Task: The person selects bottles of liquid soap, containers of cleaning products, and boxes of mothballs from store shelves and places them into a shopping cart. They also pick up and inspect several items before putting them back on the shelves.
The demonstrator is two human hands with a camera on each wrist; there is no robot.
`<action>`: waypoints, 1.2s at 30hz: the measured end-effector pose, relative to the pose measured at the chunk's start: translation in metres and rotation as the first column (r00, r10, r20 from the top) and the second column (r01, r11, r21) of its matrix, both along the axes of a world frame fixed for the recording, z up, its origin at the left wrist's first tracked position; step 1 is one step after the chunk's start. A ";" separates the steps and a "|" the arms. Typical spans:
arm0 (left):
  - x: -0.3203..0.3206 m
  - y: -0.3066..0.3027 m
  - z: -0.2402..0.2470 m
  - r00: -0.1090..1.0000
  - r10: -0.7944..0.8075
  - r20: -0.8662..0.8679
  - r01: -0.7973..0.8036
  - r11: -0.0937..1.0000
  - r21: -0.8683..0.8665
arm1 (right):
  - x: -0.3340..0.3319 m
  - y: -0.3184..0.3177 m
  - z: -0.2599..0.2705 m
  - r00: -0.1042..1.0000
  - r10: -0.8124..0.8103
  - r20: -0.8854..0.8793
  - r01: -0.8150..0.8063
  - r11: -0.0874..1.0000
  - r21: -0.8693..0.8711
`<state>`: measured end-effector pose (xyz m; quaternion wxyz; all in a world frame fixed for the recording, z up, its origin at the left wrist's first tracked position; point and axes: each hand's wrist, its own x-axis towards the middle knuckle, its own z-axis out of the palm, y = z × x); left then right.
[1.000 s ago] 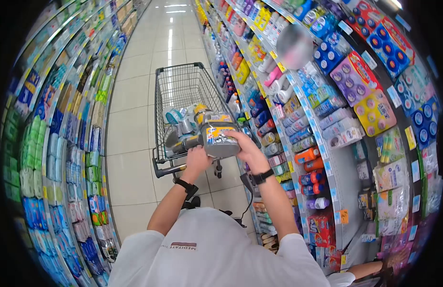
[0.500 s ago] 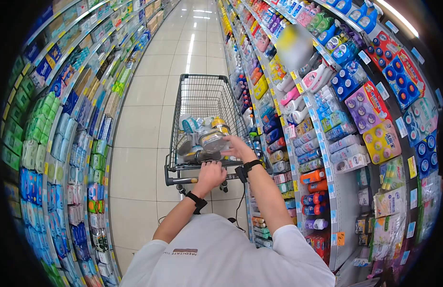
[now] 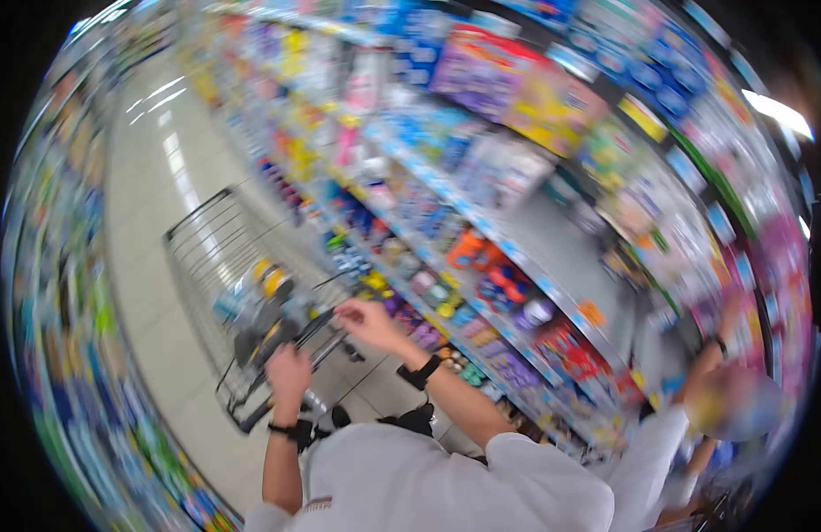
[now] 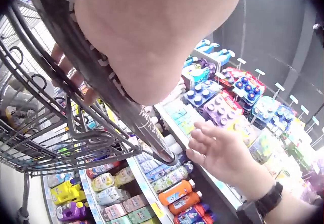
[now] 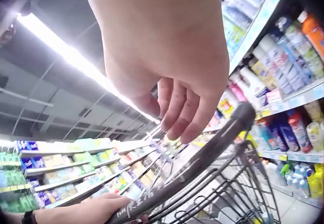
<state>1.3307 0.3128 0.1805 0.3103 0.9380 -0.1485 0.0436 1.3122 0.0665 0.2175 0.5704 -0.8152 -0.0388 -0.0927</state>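
My left hand [image 3: 289, 372] grips the dark handle [image 4: 96, 57] of a wire shopping cart [image 3: 198, 253]; in the left wrist view its fingers [image 4: 76, 79] show under the bar. Held in the air close to the handle's right end, my right hand [image 3: 371, 324] is empty, its fingers loosely bent, as the right wrist view shows. Inside the cart lie a yellow-and-dark container [image 3: 273, 279], grey round-ended packs [image 3: 246, 344] and other goods, blurred in the head view.
Shelves of bottles and packs [image 4: 185, 196] line the aisle close on my right, with more shelves [image 5: 76, 168] on the left. Tiled floor [image 3: 149, 204] runs between them. Another person's arm [image 3: 705, 359] reaches toward the shelf at the far right.
My right hand lowered a clear-and-grey pack with a yellow label into the cart, let go and drew back. The head view has turned right, and the left hand stays at the handle.
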 end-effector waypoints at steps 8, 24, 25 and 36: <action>0.007 0.003 -0.004 0.994 -0.086 -0.060 0.091 0.992 0.089 | -0.130 -0.154 0.021 0.811 -0.565 -0.154 0.585 0.790 0.180; 0.004 -0.001 -0.005 0.996 0.002 -0.090 0.004 0.998 0.066 | -0.343 -0.567 0.148 0.094 -0.990 -0.106 0.994 0.100 -0.050; 0.002 -0.005 0.001 0.993 0.046 -0.104 -0.040 0.997 0.064 | -0.356 -0.611 0.121 0.129 -0.992 0.012 0.990 0.129 0.052; -0.002 -0.011 0.004 0.978 0.183 -0.097 -0.176 0.981 0.078 | -0.389 -0.729 0.056 0.627 -0.745 0.229 0.557 0.633 0.538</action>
